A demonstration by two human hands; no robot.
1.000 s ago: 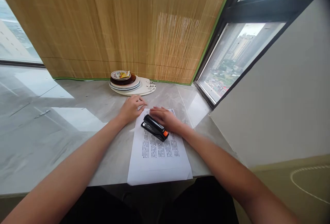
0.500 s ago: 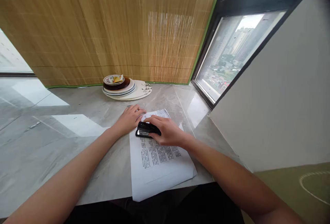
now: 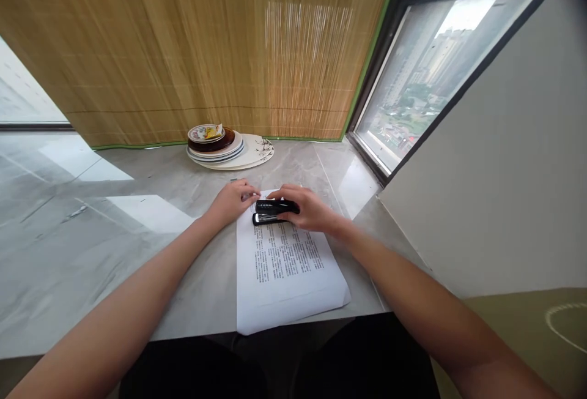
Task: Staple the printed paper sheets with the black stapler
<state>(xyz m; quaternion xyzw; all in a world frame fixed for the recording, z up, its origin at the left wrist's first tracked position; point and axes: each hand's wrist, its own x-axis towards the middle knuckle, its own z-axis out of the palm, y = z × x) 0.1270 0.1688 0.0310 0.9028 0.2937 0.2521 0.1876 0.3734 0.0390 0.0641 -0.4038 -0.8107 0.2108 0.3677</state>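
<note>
My right hand (image 3: 309,208) is wrapped around a black stapler (image 3: 276,207), thumb below and fingers over the top. Its jaws gape toward the left, and a metal strip shows on the lower arm. Underneath lies printed paper (image 3: 288,301), its lines of text facing up and its near edge hanging slightly past the counter's front. At the paper's upper left edge is my left hand (image 3: 232,203), with thumb and forefinger closed on that edge. The paper's far end is partly hidden by the right hand and stapler.
A stack of plates (image 3: 215,149) with a small yellow packet on top stands at the back, beside a bamboo blind (image 3: 183,50). The grey counter (image 3: 151,252) meets a window (image 3: 413,81) and a white wall (image 3: 495,160) at right. A small pale item (image 3: 79,210) lies far left.
The stapler has shifted a little up and to the right over the paper, and its jaws look wider apart. My left fingers have curled more at the paper's edge. The camera view has shifted slightly.
</note>
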